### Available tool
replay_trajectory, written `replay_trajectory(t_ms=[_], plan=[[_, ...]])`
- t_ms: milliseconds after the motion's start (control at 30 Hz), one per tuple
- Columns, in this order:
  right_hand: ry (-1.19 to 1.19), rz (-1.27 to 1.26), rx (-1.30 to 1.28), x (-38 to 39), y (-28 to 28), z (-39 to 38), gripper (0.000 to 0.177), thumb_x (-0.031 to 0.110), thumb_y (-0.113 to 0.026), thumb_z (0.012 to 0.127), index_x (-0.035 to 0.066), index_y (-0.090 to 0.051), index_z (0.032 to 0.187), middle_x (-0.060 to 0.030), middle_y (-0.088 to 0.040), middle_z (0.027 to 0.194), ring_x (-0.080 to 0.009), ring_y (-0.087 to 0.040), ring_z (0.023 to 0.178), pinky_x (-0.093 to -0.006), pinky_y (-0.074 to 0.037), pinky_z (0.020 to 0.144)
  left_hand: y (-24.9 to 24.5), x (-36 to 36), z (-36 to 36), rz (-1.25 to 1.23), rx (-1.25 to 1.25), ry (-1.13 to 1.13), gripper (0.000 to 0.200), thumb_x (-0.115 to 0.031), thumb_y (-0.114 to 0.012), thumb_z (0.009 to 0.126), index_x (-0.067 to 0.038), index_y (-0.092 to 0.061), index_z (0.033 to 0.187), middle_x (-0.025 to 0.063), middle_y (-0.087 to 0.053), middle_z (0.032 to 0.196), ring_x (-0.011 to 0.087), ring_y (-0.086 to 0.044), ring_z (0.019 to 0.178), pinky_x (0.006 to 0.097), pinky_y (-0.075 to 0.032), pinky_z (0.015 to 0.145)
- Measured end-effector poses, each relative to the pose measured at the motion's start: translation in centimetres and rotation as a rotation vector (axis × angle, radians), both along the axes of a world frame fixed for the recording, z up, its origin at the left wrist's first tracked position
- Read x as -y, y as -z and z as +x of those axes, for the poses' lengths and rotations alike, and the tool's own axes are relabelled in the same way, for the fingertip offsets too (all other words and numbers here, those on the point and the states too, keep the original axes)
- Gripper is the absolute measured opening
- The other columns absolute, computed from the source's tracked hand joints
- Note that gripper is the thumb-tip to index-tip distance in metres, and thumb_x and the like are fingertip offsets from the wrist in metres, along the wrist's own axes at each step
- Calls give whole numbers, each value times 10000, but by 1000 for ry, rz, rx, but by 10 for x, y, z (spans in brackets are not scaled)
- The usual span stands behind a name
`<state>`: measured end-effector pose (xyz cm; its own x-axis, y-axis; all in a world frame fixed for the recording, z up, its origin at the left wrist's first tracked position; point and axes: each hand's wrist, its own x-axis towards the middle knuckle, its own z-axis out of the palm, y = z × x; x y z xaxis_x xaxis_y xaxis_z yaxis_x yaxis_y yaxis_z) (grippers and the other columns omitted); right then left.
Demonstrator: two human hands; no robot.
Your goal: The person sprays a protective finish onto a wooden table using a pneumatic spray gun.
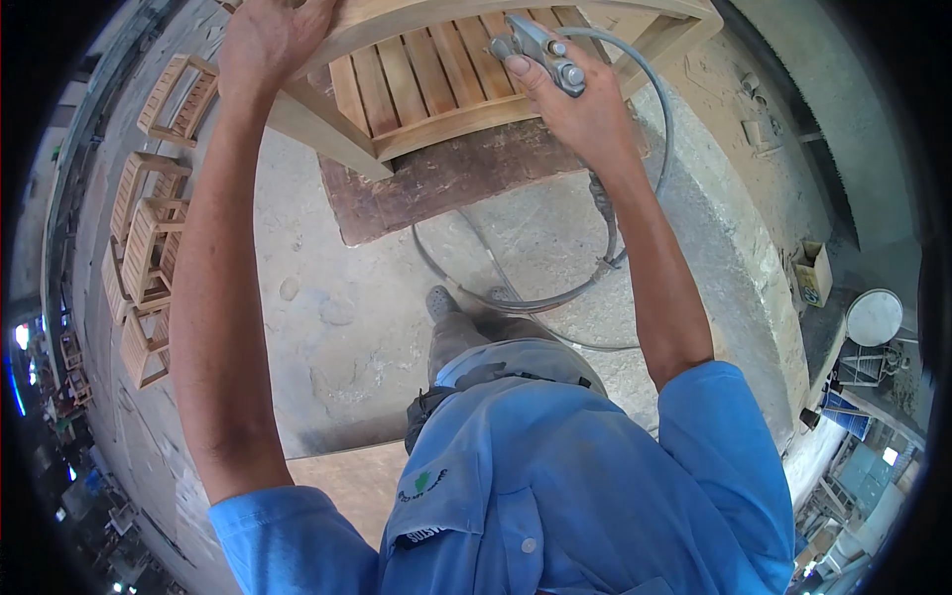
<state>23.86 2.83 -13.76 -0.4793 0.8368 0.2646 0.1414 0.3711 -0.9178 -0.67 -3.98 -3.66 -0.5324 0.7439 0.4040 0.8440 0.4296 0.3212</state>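
Note:
A wooden chair [436, 124] with a slatted seat stands at the top of the head view, on a worn brown board [436, 188]. My left hand [273, 40] grips its curved rail at the upper left; some fingertips are cut off by the frame's edge. In my right hand [585, 104] is a metal spray gun [538, 45], held over the right side of the slats. Its two rear knobs face me. A grey hose [666, 109] loops from the gun around my right wrist, and another dark hose [535, 302] hangs below towards the floor.
Several similar wooden frames [154, 238] stand on the floor to the left. To the right runs a pale concrete ledge [734, 228], with a small box [813, 273] and a round white lid [874, 317] beyond. My feet [441, 302] are near the hose on the floor.

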Motion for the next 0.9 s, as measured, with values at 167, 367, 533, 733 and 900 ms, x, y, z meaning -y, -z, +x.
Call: replay_trajectory(t_ms=[167,367,533,733,900], plan=[[-59,5,35,9,-1,-7,481,358,-730,885,88,-646,1274,15,-599,733,-60,-545,656,-234,-451,577,2,-1,-1,-2,-18,-1,489,-378,-543,857,16,-659,1122,241,-654,1147,386,-638,1040,446,-498,887],[-84,77,137,11,11,-6,520,354,-737,855,105,-623,1296,-104,-732,982,-189,-687,816,-296,-522,770,4,-1,-4,11,-31,34,466,-372,-545,865,5,-662,1111,223,-645,1175,385,-627,1062,444,-492,901],[-184,-45,133,43,20,31,537,371,-732,859,102,-613,1308,-108,-731,1000,-170,-684,834,-314,-519,781,12,-3,-15,-36,-140,98,445,-375,-542,878,-18,-665,1115,203,-635,1205,389,-615,1083,441,-485,912],[-143,-62,149,26,6,29,537,346,-747,853,95,-614,1309,-91,-738,990,-145,-678,848,-288,-516,770,11,-2,-9,2,-65,55,457,-382,-541,882,-16,-658,1128,200,-630,1217,397,-607,1092,439,-482,918],[-81,-12,97,12,10,26,518,346,-734,868,100,-618,1309,-76,-737,979,-108,-657,843,-275,-506,769,8,-1,-4,4,-5,27,485,-381,-541,882,11,-649,1145,228,-631,1210,393,-609,1105,435,-480,927]])
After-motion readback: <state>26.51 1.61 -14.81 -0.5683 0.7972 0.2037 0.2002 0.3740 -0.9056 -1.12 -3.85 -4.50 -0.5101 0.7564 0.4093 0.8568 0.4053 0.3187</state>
